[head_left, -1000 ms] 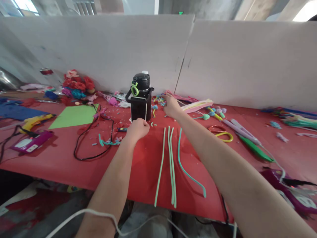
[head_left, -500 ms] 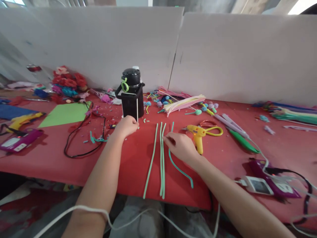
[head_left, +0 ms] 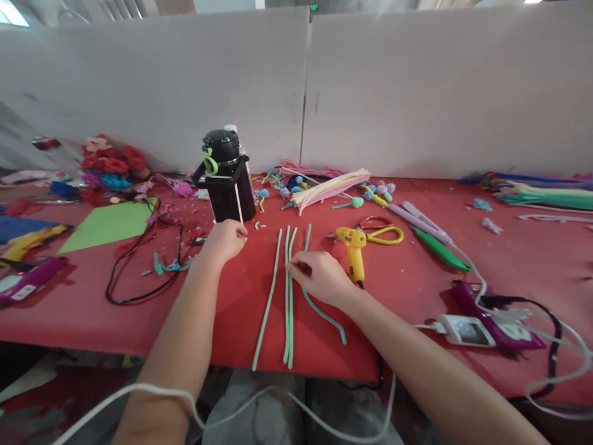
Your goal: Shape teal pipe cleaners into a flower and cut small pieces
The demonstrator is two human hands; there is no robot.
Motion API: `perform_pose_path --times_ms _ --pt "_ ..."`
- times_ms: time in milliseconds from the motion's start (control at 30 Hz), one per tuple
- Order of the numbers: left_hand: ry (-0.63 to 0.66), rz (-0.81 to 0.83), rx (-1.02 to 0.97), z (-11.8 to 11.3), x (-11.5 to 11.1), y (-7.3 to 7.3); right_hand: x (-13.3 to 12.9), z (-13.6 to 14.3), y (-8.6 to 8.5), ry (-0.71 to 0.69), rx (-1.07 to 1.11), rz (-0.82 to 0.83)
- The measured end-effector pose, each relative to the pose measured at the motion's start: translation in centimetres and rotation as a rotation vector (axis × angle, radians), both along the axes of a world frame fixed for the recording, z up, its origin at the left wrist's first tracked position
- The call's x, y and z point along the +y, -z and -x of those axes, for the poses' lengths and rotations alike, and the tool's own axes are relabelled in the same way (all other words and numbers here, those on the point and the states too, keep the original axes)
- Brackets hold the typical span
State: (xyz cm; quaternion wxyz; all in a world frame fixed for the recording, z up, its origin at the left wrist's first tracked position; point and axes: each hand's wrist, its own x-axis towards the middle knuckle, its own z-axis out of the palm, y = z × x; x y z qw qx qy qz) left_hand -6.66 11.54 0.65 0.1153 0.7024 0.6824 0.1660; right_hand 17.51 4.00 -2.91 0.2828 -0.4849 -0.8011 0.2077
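Note:
My right hand [head_left: 320, 276] is closed in a pinch, with the thumb and fingertips at two pale green pipe cleaners [head_left: 288, 315] lying close side by side on the red table [head_left: 231, 337]. Another pale green pipe cleaner [head_left: 266, 303] lies apart to their left. A bent teal pipe cleaner [head_left: 327, 316] runs partly beneath my right hand. My left hand [head_left: 225, 241] rests with curled fingers on the table, just in front of a black bottle in a carrier [head_left: 231, 198]. Whatever its fingers may hold is hidden.
A yellow glue gun [head_left: 354, 250] and yellow-handled scissors [head_left: 386, 235] lie right of my right hand. Behind are pastel pipe cleaners [head_left: 331, 188]. A purple power strip [head_left: 504, 327] with cables sits at right. A black cable [head_left: 139, 301] loops at left beside green paper [head_left: 111, 225].
The view has turned a little to the right, so everything sits further left. My right hand's fingertips have slid slightly toward me along the paired pipe cleaners. My left hand stays by the bottle.

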Motion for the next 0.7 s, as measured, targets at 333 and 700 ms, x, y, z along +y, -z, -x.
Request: perform_pose_path --times_ms 333,700 --pt "0.177 -0.129 -0.098 -2.3 2.0 2.1 -0.2 0.5 0.0 -0.05 0.079 0.024" --pt "0.277 -0.061 0.116 -4.2 3.6 5.2 -0.3 0.8 0.4 -0.171 0.072 0.029"
